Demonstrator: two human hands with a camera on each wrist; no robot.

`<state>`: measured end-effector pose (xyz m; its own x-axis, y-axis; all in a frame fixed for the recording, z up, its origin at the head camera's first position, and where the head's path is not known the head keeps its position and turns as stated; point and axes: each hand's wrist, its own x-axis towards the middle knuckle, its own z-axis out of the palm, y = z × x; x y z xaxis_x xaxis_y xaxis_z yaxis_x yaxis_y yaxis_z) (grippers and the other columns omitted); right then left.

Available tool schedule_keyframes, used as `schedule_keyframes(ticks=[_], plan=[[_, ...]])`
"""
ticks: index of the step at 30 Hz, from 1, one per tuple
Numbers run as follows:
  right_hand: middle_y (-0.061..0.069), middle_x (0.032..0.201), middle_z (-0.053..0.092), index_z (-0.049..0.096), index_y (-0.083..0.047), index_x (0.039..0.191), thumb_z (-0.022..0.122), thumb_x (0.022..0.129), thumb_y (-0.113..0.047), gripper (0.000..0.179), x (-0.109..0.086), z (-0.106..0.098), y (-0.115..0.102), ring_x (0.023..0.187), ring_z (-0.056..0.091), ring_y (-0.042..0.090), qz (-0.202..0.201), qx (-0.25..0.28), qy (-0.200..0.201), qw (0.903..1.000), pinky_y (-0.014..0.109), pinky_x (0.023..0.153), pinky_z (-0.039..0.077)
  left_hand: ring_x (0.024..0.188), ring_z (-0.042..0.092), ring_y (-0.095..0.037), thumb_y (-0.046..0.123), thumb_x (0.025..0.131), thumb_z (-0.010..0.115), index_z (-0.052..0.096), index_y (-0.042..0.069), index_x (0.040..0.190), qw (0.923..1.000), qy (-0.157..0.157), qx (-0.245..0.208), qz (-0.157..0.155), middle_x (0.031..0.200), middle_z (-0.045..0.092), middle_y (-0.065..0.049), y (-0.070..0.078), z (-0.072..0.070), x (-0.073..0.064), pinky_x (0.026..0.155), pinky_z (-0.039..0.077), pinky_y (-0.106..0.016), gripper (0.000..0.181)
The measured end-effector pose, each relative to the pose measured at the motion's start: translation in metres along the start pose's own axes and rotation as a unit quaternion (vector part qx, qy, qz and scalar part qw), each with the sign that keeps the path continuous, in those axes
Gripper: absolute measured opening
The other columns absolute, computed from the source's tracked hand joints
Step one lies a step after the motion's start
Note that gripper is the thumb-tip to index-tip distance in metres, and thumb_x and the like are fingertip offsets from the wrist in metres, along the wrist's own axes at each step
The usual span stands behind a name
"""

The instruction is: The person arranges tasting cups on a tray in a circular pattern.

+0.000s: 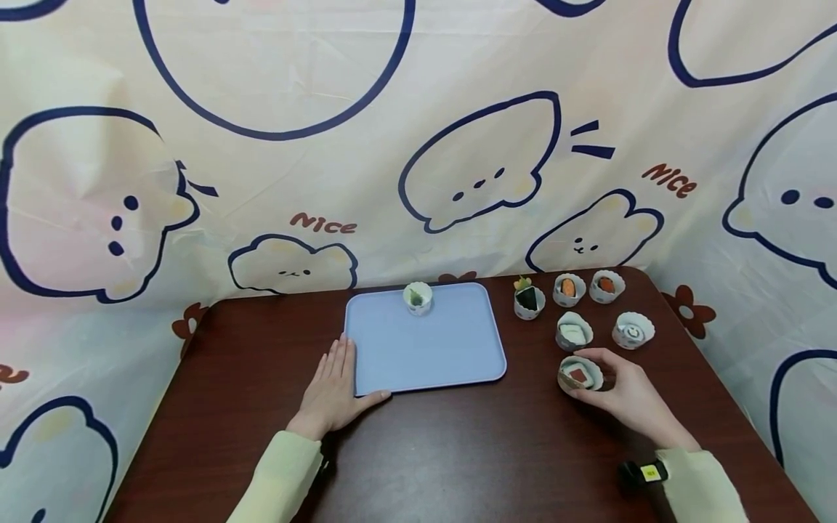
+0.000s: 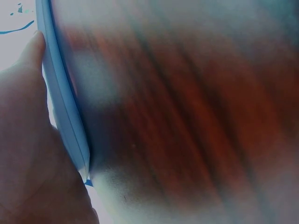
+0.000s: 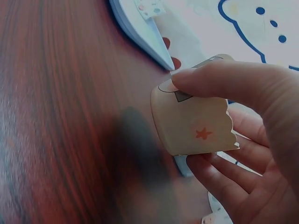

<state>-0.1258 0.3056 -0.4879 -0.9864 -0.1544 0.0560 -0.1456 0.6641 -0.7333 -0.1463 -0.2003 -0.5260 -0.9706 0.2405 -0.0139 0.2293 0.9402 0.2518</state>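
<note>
Between thumb and fingers, my right hand (image 1: 630, 394) grips a small scalloped paper cup (image 3: 201, 121) that holds a white piece with a reddish-brown centre (image 1: 578, 375). An orange star is printed on the cup's side in the right wrist view. My left hand (image 1: 332, 387) lies with straight fingers along the left edge of the light blue tray (image 1: 428, 352), its thumb spread along the front edge. In the left wrist view, the tray's rim shows close against that hand. Near the tray's back edge stands a paper cup (image 1: 418, 307) with something green in it.
Behind the right hand stand other paper cups: one with a pale piece (image 1: 574, 333), one with a white swirl (image 1: 633, 332), two with orange pieces (image 1: 569, 288) (image 1: 607, 286), and one with a dark green and yellow piece (image 1: 528, 299). A printed cloth (image 1: 379, 181) hangs behind the brown table (image 1: 451, 457).
</note>
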Motion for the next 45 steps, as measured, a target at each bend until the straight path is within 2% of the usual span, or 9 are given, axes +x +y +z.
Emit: schedule_keyframes(ticks=[12,17,23,28,39,45], plan=[[0.004,0.118,0.068,0.063,-0.012,0.134,0.091,0.079,-0.032,0.065,0.013,0.012,-0.011,0.097,0.066,0.02,-0.046,-0.007,0.003,0.9989,0.027,0.078,0.055,0.153,0.009,-0.039,0.083,0.084,0.054,0.014,-0.008,0.159,1.0,-0.004,0.007,-0.002,0.167,0.006,-0.025,0.001,-0.002,0.002,0.121,0.012,-0.053,0.125],[0.003,0.118,0.068,0.063,-0.011,0.133,0.092,0.078,-0.028,0.064,0.017,0.018,-0.016,0.097,0.067,0.021,-0.05,0.005,-0.004,0.9987,0.029,0.079,0.056,0.152,0.011,-0.041,0.081,0.084,0.057,0.016,-0.01,0.158,1.0,-0.009,-0.001,-0.004,0.166,0.009,-0.026,0.004,-0.005,0.0,0.12,0.013,-0.054,0.124],[-0.003,0.117,0.069,0.064,-0.013,0.133,0.093,0.077,-0.025,0.064,0.022,0.024,-0.019,0.099,0.066,0.015,-0.062,-0.002,0.0,0.9981,0.029,0.081,0.055,0.153,0.006,-0.038,0.087,0.083,0.048,0.01,-0.008,0.159,0.9999,-0.007,0.009,-0.004,0.167,0.003,-0.024,-0.001,0.003,0.002,0.121,0.011,-0.052,0.127],[-0.006,0.115,0.069,0.065,-0.014,0.133,0.093,0.077,-0.028,0.064,0.024,0.03,-0.021,0.099,0.065,0.013,-0.064,0.002,-0.005,0.9979,0.03,0.081,0.054,0.153,0.007,-0.038,0.088,0.082,0.048,0.011,-0.008,0.159,1.0,0.0,0.008,-0.003,0.167,0.003,-0.024,-0.005,0.006,0.003,0.12,0.013,-0.053,0.129],[-0.005,0.118,0.068,0.063,-0.014,0.134,0.093,0.077,-0.024,0.065,0.028,0.037,-0.029,0.102,0.066,0.013,-0.062,0.02,-0.023,0.9976,0.031,0.085,0.055,0.153,0.007,-0.039,0.085,0.084,0.051,0.011,-0.009,0.159,0.9998,-0.019,0.007,-0.008,0.167,0.003,-0.025,0.002,-0.004,0.001,0.121,0.011,-0.052,0.126],[-0.005,0.119,0.067,0.063,-0.014,0.134,0.093,0.077,-0.025,0.065,0.032,0.039,-0.032,0.103,0.065,0.013,-0.071,0.03,-0.028,0.9966,0.03,0.086,0.055,0.153,0.009,-0.039,0.086,0.082,0.051,0.013,-0.009,0.159,0.9999,-0.011,0.005,-0.008,0.166,0.006,-0.025,0.001,-0.002,0.001,0.121,0.013,-0.052,0.128]])
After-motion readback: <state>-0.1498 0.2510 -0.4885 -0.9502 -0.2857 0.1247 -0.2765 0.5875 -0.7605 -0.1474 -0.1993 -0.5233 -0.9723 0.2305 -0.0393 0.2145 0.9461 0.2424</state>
